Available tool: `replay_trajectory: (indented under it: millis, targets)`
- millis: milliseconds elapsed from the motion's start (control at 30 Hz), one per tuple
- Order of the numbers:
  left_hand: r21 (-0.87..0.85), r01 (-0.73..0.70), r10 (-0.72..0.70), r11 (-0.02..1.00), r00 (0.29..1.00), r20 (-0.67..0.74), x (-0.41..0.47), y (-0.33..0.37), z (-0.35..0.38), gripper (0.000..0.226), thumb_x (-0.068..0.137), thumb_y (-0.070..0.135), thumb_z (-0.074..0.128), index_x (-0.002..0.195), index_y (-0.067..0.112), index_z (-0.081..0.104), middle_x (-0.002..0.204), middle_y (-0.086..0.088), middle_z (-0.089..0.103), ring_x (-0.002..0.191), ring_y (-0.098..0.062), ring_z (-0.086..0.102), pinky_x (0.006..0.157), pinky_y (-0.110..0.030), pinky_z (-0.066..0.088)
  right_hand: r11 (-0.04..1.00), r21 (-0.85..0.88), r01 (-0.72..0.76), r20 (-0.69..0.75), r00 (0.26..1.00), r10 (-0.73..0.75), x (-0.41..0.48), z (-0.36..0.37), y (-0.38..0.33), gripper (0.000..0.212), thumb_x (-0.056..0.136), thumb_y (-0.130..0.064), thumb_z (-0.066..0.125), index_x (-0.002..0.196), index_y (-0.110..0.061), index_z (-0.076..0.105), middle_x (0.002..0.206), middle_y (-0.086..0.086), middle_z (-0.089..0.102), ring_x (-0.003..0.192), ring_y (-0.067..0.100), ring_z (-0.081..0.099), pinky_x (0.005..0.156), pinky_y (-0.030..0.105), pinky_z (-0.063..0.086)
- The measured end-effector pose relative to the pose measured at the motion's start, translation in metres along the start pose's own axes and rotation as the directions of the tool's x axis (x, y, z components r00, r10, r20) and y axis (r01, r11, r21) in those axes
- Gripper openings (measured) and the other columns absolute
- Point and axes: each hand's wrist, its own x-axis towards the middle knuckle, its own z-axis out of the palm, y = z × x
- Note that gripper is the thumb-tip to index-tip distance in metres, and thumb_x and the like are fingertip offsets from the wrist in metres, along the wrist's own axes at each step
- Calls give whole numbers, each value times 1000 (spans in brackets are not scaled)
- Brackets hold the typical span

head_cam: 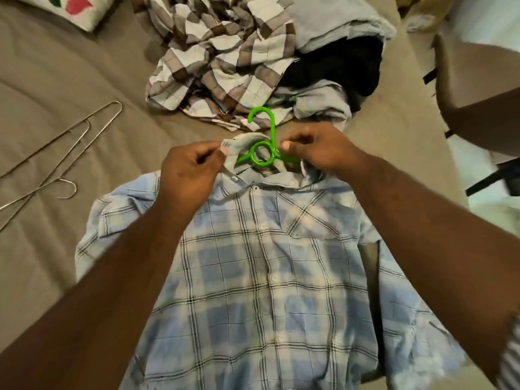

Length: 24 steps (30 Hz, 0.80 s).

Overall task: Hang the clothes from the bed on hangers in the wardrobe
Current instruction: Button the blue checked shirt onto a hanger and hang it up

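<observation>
The blue shirt (267, 263) lies flat on the bed (56, 80), front up, right under both arms. A green hanger (272, 128) is tucked inside its neck, and the hook pokes out just past the fingers.

The left hand (191, 170) pinches the tip of the collar between thumb and finger. The right hand (318, 153) is curled in a small pinch on the other side of the collar, right next to the hanger's neck. It looks like it holds cloth, but it may be touching the hanger too.

My guess is the step is to set the collar neatly around the hanger. To do it well, pull both sides the same way so the hook stays in the middle. The top button looks done up, which should keep the shirt from sliding off. Then lift by the hook, not by the cloth.

Just past the hands is a pile of clothes (213, 60), almost touching the hook, so lift straight up or the hook may catch on it. Two wire hangers (64, 153) lie well off to the side of the left hand. The bed's edge is near the right hand, with something brown (464, 80) beside it. The best open room is up and back toward the body.
</observation>
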Motion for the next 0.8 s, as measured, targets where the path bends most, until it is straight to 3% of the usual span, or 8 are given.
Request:
replay_trajectory:
  millis: [100,200,300,400,533,600,667,800]
  targets:
    - [-50,5,-7,999,1000,-26,-4,1,8,21,98,18,64,113,12,76,63,24,61,54,13,51,61,-10,42,999,-29,22,-10,1000,-23,9,3,-12,17,92,-21,74,95,-4,76,90,16,75,76,17,64,81,39,57]
    - [-195,21,-34,981,998,-60,1,6,12,17,99,18,61,111,17,74,71,8,67,60,-4,53,60,-25,44,990,105,98,-236,969,-71,23,6,-38,13,94,-20,69,98,-10,76,89,3,75,78,12,66,83,31,57]
    - [-233,34,-75,972,983,-169,7,-2,10,31,93,26,64,124,23,65,93,-7,71,69,-16,62,61,-35,53,984,73,163,-557,825,-95,8,-11,-49,14,92,-27,68,103,-20,73,84,-17,68,74,-9,59,78,19,51]
    - [-158,30,-76,987,954,-291,-10,-11,13,28,89,36,65,112,20,64,93,-7,72,77,-25,69,70,-45,59,991,129,42,-717,695,64,-40,-18,-39,15,91,-38,70,89,-23,69,75,-16,65,66,-7,56,69,16,45]
    - [-88,121,-143,989,941,-306,-29,-13,35,10,92,27,66,95,18,68,75,1,70,66,-7,65,69,-29,56,983,115,-146,-570,800,185,-75,19,-29,37,88,-44,73,63,-21,58,56,-11,57,50,-4,50,49,10,31]
    - [-24,90,-93,996,936,-338,-24,-12,41,8,92,23,68,95,15,67,74,9,66,67,3,62,67,-9,46,982,81,-171,-547,816,187,-63,38,-32,39,88,-46,72,64,-19,58,58,-9,59,52,-1,53,50,14,34]
    - [61,46,-21,997,935,-355,-13,-12,45,11,93,24,69,95,14,65,71,15,60,65,8,58,63,-1,36,972,31,-235,-490,844,219,-41,52,-37,42,85,-56,70,75,-16,62,70,-2,66,65,10,63,58,25,44]
    - [132,77,-24,988,931,-365,8,-20,52,26,91,35,72,99,11,64,76,0,66,69,-14,62,61,-16,37,894,-140,-425,-342,869,359,-17,69,-38,60,85,-59,69,117,-10,58,118,14,64,109,34,62,79,36,47]
